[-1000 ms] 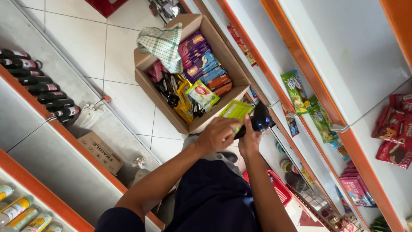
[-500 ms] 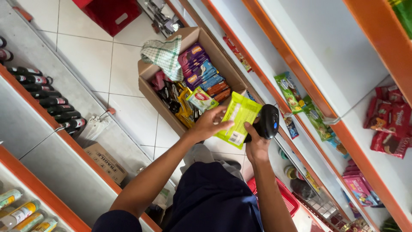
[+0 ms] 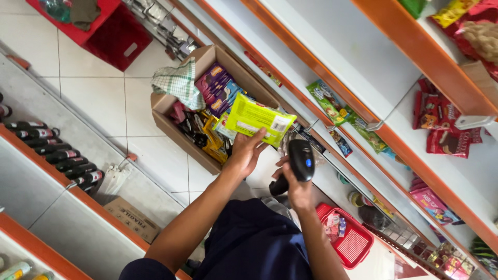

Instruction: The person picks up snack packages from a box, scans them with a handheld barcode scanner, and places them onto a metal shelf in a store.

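Observation:
My left hand point(image 3: 248, 150) holds a flat yellow-green snack packet point(image 3: 258, 119) up in front of me, its barcode side facing the camera. My right hand point(image 3: 296, 187) grips a black hand-held barcode scanner point(image 3: 299, 162) just below and to the right of the packet, its head tilted towards it. Beneath both hands on the tiled floor stands an open cardboard box point(image 3: 171, 127) filled with several coloured snack packets and a green checked cloth point(image 3: 179, 83).
White shelves with orange edges run along the right, holding green and red snack bags point(image 3: 441, 129). On the left, a shelf carries dark bottles point(image 3: 54, 150). A red basket point(image 3: 350, 236) sits on the floor near my legs, a red crate point(image 3: 111, 26) farther off.
My left hand has lifted the yellow-green packet up from the box and turned it flat towards me. My right hand has raised the scanner beside it.

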